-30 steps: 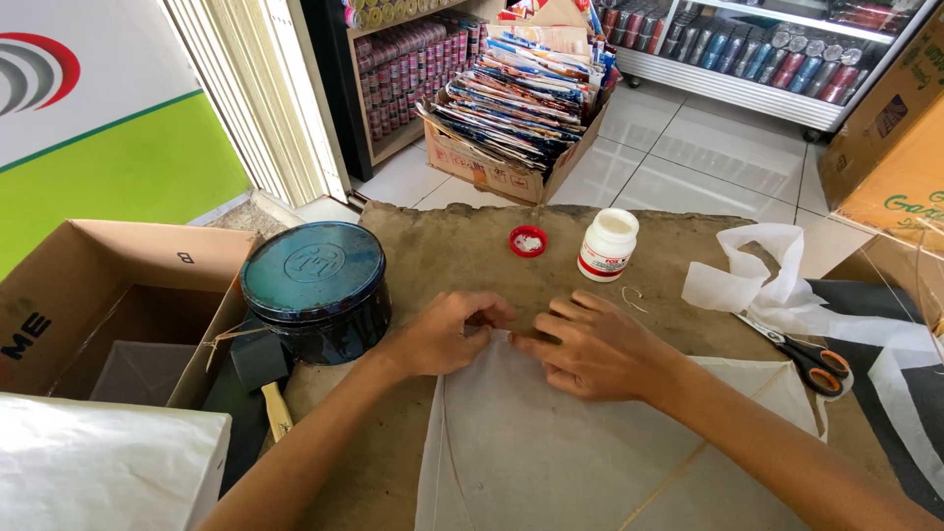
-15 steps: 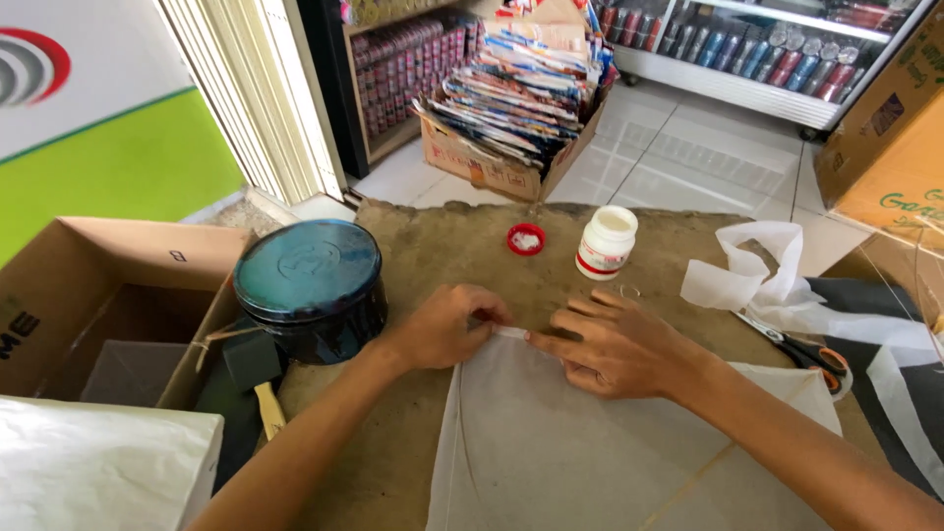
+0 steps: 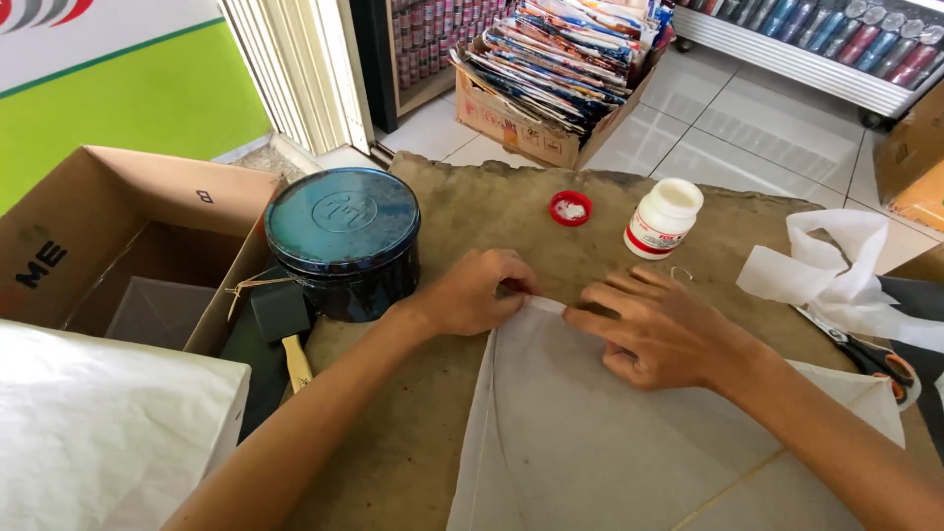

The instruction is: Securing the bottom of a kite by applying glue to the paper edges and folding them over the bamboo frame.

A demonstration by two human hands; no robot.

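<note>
Pinching white paper sheet (image 3: 590,433) corner

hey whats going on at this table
A person presses both hands on the top corner of a thin white paper sheet lying on a brown cloth-covered table. The left hand pinches the tip; the right hand lies flat beside it. An open white glue bottle, its red cap and a round blue tin stand nearby.
</note>
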